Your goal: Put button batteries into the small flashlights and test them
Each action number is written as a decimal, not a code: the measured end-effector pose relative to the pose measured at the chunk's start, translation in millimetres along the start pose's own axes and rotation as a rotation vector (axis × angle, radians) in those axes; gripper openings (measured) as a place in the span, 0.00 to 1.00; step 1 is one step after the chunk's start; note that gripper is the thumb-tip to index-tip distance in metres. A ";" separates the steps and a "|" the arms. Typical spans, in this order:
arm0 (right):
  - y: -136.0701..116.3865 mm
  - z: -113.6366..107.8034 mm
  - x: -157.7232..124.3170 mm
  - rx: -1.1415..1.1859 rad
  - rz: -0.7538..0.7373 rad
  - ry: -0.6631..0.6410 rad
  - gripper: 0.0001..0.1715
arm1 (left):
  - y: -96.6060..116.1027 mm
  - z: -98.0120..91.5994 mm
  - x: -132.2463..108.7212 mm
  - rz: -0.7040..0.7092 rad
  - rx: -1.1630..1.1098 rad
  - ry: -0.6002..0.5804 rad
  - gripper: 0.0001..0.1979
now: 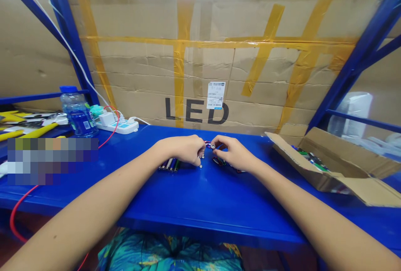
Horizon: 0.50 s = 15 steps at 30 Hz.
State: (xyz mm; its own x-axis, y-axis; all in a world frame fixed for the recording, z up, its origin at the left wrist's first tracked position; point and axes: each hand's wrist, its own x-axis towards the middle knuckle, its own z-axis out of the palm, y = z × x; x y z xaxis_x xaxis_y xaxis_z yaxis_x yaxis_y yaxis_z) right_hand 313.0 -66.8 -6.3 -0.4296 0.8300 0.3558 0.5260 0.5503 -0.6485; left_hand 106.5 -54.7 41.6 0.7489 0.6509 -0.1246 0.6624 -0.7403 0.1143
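My left hand [187, 149] and my right hand [232, 152] meet over the middle of the blue table [200, 204]. Both are curled in a pinch. The left hand's fingertips hold small silvery metal parts [201, 157], one of them lying on the table just below. The right hand pinches a small round silvery part [213, 147] between thumb and forefinger. A row of thin pen-like cylinders [169, 164] lies under the left hand. Small red and dark parts [219, 162] lie beneath the right hand.
An open cardboard box [326, 166] with small parts stands at the right. A white power strip [117, 125], a red wire [108, 137] and a water bottle [78, 114] are at the back left. A taped cardboard sheet marked LED [200, 62] closes the back.
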 end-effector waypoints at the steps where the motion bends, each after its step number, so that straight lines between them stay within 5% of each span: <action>1: 0.6 0.3 -0.1 0.008 0.003 -0.001 0.09 | -0.9 -1.0 -0.2 0.012 -0.017 0.035 0.06; 8: 2.3 2.9 1.2 0.086 0.033 0.030 0.06 | -2.6 3.4 11.3 0.146 -0.101 0.503 0.06; 15: 5.1 1.1 4.6 0.086 -0.003 0.112 0.05 | -6.8 19.2 23.3 0.291 -0.040 0.625 0.09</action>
State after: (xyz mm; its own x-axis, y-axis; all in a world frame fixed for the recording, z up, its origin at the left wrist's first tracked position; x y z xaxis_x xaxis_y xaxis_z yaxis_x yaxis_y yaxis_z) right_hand 312.8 -60.2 -8.7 -0.3437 0.8360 0.4278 0.4578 0.5469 -0.7009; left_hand 119.1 -37.8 19.0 0.7580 0.4105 0.5068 0.4242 -0.9006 0.0949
